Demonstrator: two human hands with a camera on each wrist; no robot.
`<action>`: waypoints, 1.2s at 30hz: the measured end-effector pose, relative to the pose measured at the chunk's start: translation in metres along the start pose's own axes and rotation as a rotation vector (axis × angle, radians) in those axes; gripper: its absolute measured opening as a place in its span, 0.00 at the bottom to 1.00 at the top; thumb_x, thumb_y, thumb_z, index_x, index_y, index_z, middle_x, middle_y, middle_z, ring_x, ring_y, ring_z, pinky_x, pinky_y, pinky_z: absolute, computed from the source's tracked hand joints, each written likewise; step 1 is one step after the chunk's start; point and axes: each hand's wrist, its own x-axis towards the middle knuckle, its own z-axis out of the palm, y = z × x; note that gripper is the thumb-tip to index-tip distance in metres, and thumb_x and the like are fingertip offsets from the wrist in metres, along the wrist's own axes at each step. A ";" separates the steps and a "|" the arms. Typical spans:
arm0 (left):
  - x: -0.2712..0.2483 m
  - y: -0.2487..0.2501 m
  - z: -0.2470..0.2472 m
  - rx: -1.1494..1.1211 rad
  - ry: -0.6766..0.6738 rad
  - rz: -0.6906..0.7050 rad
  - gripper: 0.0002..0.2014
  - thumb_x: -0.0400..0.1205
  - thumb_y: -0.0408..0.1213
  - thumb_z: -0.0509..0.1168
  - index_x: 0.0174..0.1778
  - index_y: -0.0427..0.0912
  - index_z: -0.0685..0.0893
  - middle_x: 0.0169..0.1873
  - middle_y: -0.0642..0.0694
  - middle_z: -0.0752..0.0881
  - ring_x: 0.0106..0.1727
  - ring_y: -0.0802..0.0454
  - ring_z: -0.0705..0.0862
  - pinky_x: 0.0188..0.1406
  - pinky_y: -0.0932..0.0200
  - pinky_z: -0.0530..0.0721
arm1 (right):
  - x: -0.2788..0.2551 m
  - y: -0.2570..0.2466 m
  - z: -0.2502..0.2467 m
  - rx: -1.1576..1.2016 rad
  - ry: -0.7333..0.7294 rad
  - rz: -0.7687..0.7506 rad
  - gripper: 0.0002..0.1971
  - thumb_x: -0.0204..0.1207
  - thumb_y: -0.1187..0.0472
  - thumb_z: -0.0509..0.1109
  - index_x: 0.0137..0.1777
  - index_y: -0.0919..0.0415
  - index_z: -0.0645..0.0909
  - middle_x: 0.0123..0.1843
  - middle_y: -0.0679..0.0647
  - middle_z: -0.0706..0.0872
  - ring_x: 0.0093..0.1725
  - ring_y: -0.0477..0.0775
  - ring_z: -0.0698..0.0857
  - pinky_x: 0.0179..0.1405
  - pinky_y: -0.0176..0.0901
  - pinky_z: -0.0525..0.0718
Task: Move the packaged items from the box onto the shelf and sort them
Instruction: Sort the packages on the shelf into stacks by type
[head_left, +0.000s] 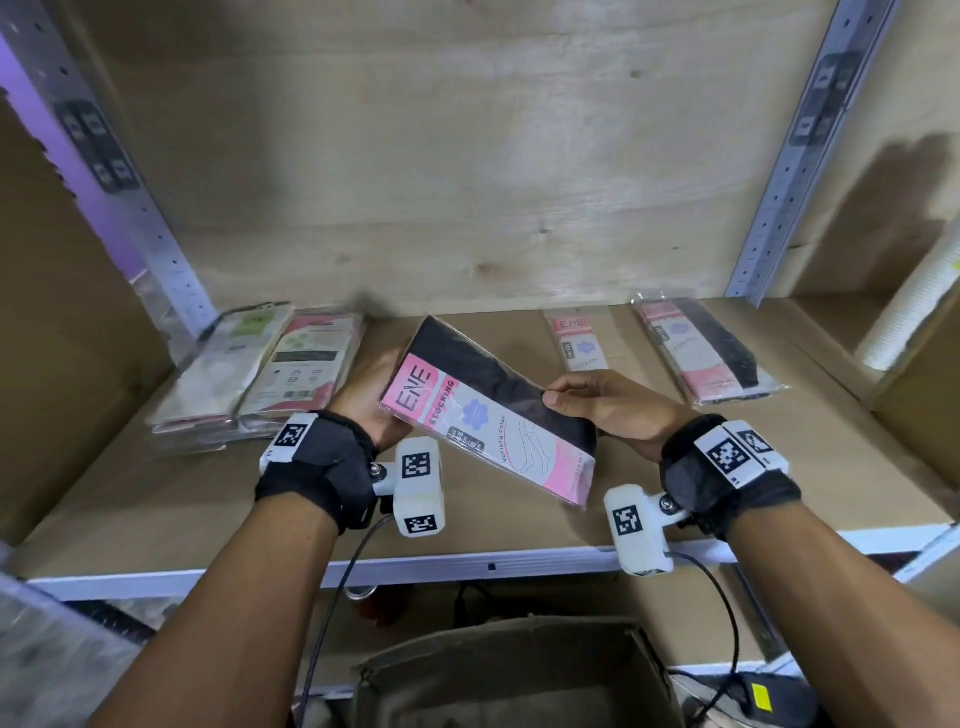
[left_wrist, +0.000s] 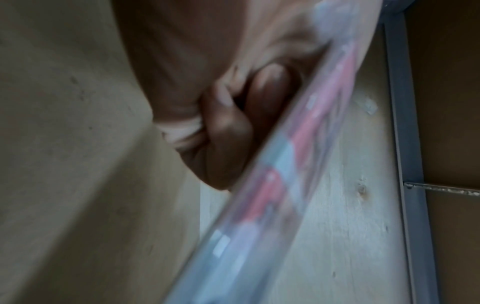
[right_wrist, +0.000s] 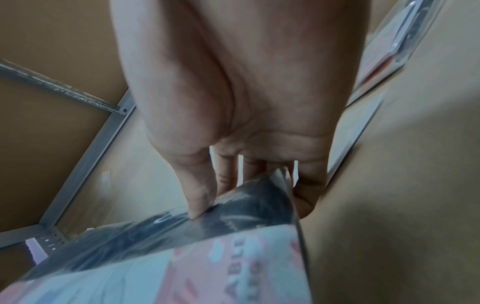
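Both hands, left (head_left: 363, 400) and right (head_left: 613, 410), grip one pink plastic stocking packet (head_left: 488, 415) above the brown shelf (head_left: 779, 467) at centre; sorted packets (head_left: 260, 374) already lie behind; this one remains.

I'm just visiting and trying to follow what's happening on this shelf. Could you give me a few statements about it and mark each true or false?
1. Both hands hold the same packet. True: the left hand and right hand grip the stocking packet at opposite edges.
2. The held packet lies flat on the shelf. False: it is held tilted above the shelf.
3. The stockings inside the held packet are dark. True.
4. The shelf holds no other packets. False: a stack lies on the left, a pale packet and a dark packet on the right.
5. A cardboard box sits below the shelf. True.
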 end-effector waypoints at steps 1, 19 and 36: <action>-0.001 0.001 -0.003 -0.072 0.003 -0.043 0.16 0.84 0.24 0.63 0.32 0.46 0.77 0.28 0.48 0.77 0.22 0.62 0.78 0.21 0.78 0.75 | 0.002 0.000 0.003 -0.003 -0.004 0.000 0.09 0.82 0.61 0.70 0.54 0.67 0.86 0.55 0.67 0.90 0.51 0.59 0.88 0.57 0.51 0.80; 0.011 0.002 -0.044 -0.444 0.131 -0.145 0.15 0.83 0.51 0.67 0.52 0.42 0.80 0.27 0.49 0.79 0.21 0.55 0.76 0.22 0.67 0.71 | 0.011 -0.013 0.026 0.075 -0.034 -0.047 0.12 0.82 0.55 0.68 0.52 0.65 0.86 0.51 0.67 0.89 0.46 0.57 0.87 0.44 0.42 0.80; -0.008 -0.027 0.006 0.194 -0.211 -0.116 0.27 0.75 0.43 0.79 0.66 0.38 0.78 0.50 0.40 0.92 0.47 0.46 0.93 0.45 0.53 0.91 | 0.011 -0.008 0.024 0.458 0.291 -0.001 0.07 0.80 0.62 0.72 0.55 0.60 0.80 0.47 0.64 0.87 0.40 0.61 0.86 0.45 0.52 0.86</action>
